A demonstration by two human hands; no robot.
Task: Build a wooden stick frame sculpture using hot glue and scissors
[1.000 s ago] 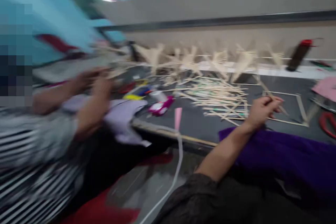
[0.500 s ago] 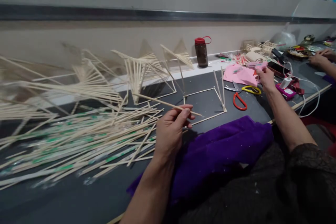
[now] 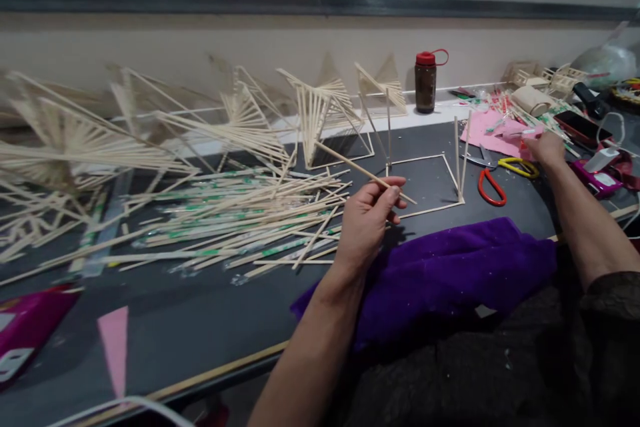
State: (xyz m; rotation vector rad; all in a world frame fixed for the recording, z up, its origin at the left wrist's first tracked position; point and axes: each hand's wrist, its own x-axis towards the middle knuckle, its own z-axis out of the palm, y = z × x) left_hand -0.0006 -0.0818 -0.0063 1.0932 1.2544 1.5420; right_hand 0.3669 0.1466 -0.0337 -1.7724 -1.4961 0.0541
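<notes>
My left hand pinches a thin wooden stick between thumb and fingers, slanting above the dark table. Behind it lies a square stick frame with upright sticks at two corners. My right hand reaches over the pink cloth, its fingers closed at a small pink and red item that I cannot make out clearly. Scissors with one red and one yellow handle lie between the hands. A purple cloth covers the table edge in front of me.
Many loose sticks and plastic wrappers lie left of my left hand. Finished-looking stick structures stand along the wall. A brown bottle stands behind the frame. A phone and white cable are at the right.
The view has turned left, so things appear further right, and a pink strip shows at lower left. My left hand still holds the stick; my right hand remains by the pink cloth.
</notes>
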